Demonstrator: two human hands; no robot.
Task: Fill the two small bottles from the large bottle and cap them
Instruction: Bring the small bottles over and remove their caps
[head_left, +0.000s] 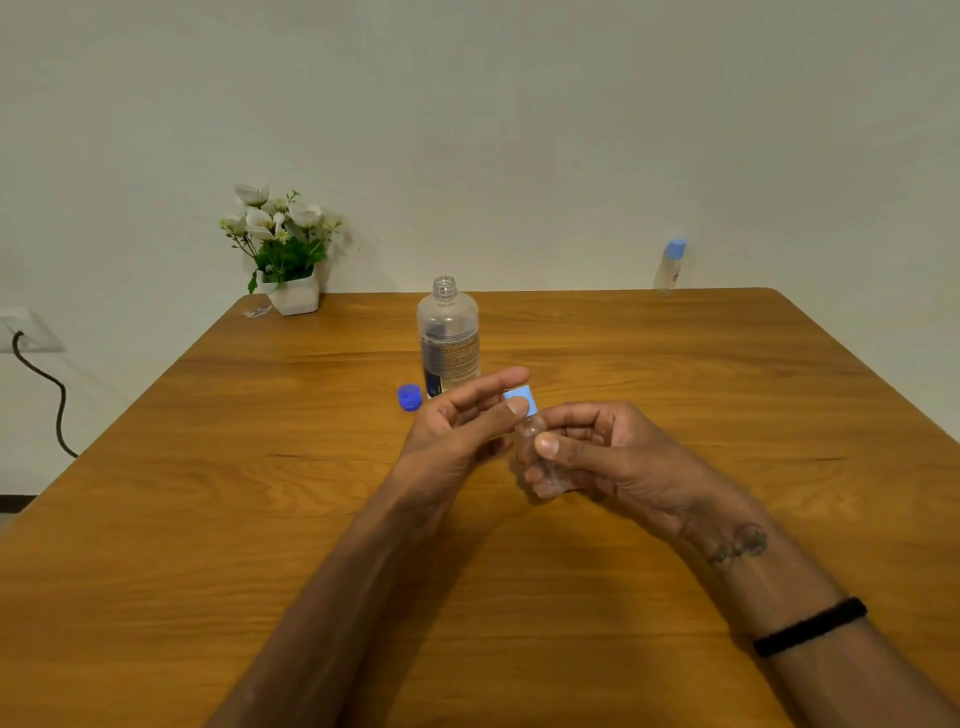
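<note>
Fingers of the right hand curl round a small clear bottle, gripping its body with the thumb laid across the front, and hold it above the table just in front of the large bottle. Left hand pinches the light blue cap on that small bottle's neck, thumb on the near side and forefinger stretched over the far side; whether the cap is screwed fully down cannot be told. Both hands meet at the bottle, palms turned toward each other. Behind them the large bottle stands upright and uncapped, clear with a dark printed label; how much liquid it holds cannot be told. Its dark blue cap lies on the table just left of the large bottle's base, apart from the left hand. A second small bottle with a light blue cap on it stands upright well to the right of the large bottle, at the table's far edge by the wall. A white pot of white flowers sits at the far edge well to the large bottle's left. A black band circles the right forearm.
</note>
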